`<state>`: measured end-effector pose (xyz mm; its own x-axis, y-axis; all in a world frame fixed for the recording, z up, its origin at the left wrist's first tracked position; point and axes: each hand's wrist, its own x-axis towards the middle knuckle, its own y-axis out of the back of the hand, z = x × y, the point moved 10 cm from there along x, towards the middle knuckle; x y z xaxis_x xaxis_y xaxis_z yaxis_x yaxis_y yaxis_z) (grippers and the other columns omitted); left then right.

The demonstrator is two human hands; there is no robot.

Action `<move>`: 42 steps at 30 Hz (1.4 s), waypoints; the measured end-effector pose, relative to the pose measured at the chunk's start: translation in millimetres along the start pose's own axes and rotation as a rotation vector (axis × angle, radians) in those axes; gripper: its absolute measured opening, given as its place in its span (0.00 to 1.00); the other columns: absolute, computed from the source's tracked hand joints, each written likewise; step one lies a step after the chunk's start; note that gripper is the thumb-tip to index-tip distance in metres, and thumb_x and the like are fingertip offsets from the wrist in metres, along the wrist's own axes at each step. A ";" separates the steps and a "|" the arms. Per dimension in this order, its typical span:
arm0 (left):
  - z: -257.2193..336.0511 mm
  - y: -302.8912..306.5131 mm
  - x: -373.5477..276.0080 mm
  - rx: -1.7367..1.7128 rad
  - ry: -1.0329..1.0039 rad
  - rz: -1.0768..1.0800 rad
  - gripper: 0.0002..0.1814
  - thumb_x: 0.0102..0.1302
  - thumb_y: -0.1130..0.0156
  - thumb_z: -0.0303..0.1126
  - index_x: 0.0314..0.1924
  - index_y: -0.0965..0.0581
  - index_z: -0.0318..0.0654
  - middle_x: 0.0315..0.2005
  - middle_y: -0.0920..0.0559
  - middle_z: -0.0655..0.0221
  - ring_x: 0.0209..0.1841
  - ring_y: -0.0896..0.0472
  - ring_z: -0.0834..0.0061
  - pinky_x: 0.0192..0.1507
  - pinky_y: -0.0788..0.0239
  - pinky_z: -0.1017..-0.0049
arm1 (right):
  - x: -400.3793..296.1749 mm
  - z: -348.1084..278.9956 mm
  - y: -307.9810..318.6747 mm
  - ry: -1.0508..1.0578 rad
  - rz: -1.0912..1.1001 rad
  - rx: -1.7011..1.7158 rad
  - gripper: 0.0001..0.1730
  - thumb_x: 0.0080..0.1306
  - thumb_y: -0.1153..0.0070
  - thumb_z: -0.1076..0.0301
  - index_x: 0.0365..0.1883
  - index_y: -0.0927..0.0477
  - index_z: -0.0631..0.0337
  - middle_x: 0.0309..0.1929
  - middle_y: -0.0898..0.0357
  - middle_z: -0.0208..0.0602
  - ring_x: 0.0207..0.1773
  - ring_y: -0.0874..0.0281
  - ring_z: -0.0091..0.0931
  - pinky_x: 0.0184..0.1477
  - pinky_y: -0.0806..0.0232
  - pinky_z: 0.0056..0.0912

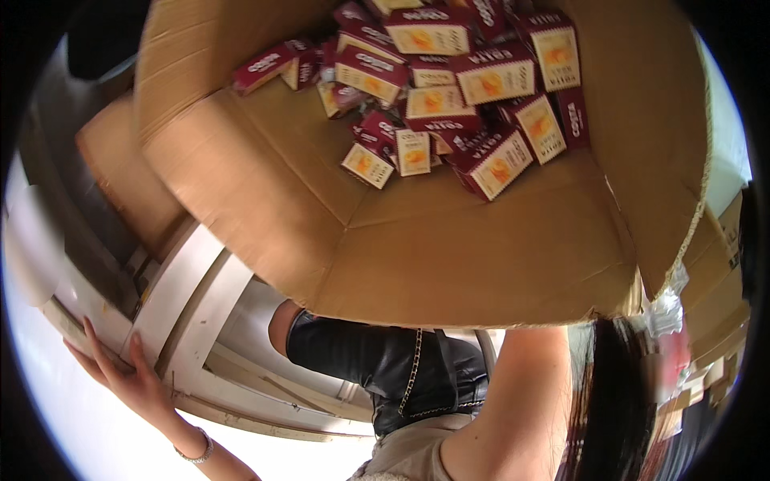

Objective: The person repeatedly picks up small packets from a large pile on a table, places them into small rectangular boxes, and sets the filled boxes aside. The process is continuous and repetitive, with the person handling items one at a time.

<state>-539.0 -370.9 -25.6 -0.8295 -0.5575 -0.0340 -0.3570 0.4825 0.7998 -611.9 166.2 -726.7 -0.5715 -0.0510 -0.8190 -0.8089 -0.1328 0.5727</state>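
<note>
My left hand [129,382], with a bracelet at its wrist, is at the lower left, fingers spread and holding nothing. It lies at the edge of a white frame [180,300]; whether it presses on it I cannot tell. My right forearm runs up behind a large open cardboard carton [469,258], and my right hand is hidden. The carton is tilted, with its opening facing me. Inside lie many small maroon and cream Costa boxes [496,78], heaped loosely towards the top of the view. Some boxes [368,165] lie lower, near a carton crease.
Another brown cardboard piece [132,174] is behind the carton on the left. Several cardboard boxes [716,288] are stacked at the right edge, near clear plastic wrap [666,312]. Long dark hair [625,397] hangs at the lower right. A chain strap [412,379] crosses my black shorts.
</note>
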 end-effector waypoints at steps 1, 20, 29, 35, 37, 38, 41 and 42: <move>-1.5 1.6 -2.3 -0.036 -0.016 -0.001 0.32 0.61 0.36 0.26 0.66 0.32 0.52 0.72 0.48 0.58 0.73 0.47 0.56 0.68 0.44 0.59 | -26.6 -33.0 -4.3 0.109 -0.059 -0.013 0.25 0.51 0.36 0.57 0.46 0.22 0.58 0.44 0.23 0.43 0.46 0.24 0.38 0.47 0.29 0.42; -122.3 48.4 -308.3 -0.870 0.404 0.247 0.27 0.60 0.41 0.21 0.61 0.31 0.35 0.68 0.38 0.51 0.70 0.39 0.55 0.68 0.47 0.62 | -310.1 -122.8 424.0 0.081 1.050 0.011 0.45 0.56 0.37 0.50 0.68 0.39 0.58 0.68 0.38 0.52 0.69 0.38 0.42 0.63 0.40 0.47; -148.8 -27.3 -501.2 -1.258 1.008 0.429 0.20 0.66 0.48 0.21 0.59 0.29 0.35 0.64 0.32 0.60 0.66 0.34 0.66 0.64 0.39 0.67 | -224.2 -54.1 409.7 0.365 0.572 -0.105 0.25 0.61 0.47 0.48 0.33 0.16 0.64 0.34 0.18 0.53 0.42 0.20 0.48 0.46 0.28 0.49; -143.3 -38.7 -526.7 -1.095 1.064 0.285 0.19 0.66 0.48 0.23 0.57 0.27 0.39 0.63 0.30 0.64 0.64 0.32 0.66 0.62 0.37 0.68 | -258.4 -141.2 417.9 0.623 0.579 -0.259 0.25 0.59 0.42 0.48 0.29 0.17 0.67 0.34 0.18 0.56 0.37 0.19 0.49 0.41 0.26 0.47; -146.3 -54.3 -506.5 -1.117 0.983 0.264 0.18 0.67 0.47 0.24 0.56 0.27 0.39 0.63 0.30 0.64 0.64 0.31 0.67 0.60 0.35 0.68 | -191.9 -69.2 406.1 0.571 0.501 -0.414 0.26 0.58 0.42 0.48 0.28 0.18 0.68 0.35 0.19 0.58 0.36 0.19 0.49 0.41 0.26 0.48; -147.3 -49.5 -510.4 -1.059 0.992 0.266 0.17 0.67 0.47 0.24 0.56 0.27 0.39 0.63 0.30 0.64 0.63 0.31 0.67 0.60 0.35 0.67 | -207.2 -111.6 395.1 0.449 0.692 -0.600 0.28 0.61 0.47 0.42 0.30 0.16 0.62 0.32 0.18 0.53 0.40 0.18 0.45 0.41 0.28 0.48; -146.6 -30.0 -528.0 -0.938 1.080 0.249 0.18 0.67 0.48 0.24 0.57 0.27 0.39 0.63 0.30 0.65 0.64 0.31 0.68 0.60 0.35 0.69 | -269.1 -145.7 397.9 0.571 0.478 -0.188 0.27 0.62 0.50 0.44 0.40 0.16 0.61 0.34 0.17 0.51 0.40 0.17 0.42 0.45 0.26 0.44; -147.2 -27.2 -523.6 -0.934 1.077 0.242 0.18 0.68 0.48 0.24 0.57 0.27 0.40 0.63 0.30 0.65 0.64 0.32 0.69 0.60 0.36 0.70 | -267.3 -114.8 399.2 0.616 0.533 -0.038 0.26 0.63 0.49 0.46 0.40 0.16 0.62 0.34 0.17 0.51 0.39 0.17 0.43 0.45 0.27 0.45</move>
<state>-31.8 -191.6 58.6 0.0426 -0.9593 0.2791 0.4976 0.2626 0.8267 -766.2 13.1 -283.1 -0.6909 -0.6507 -0.3149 -0.4380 0.0303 0.8984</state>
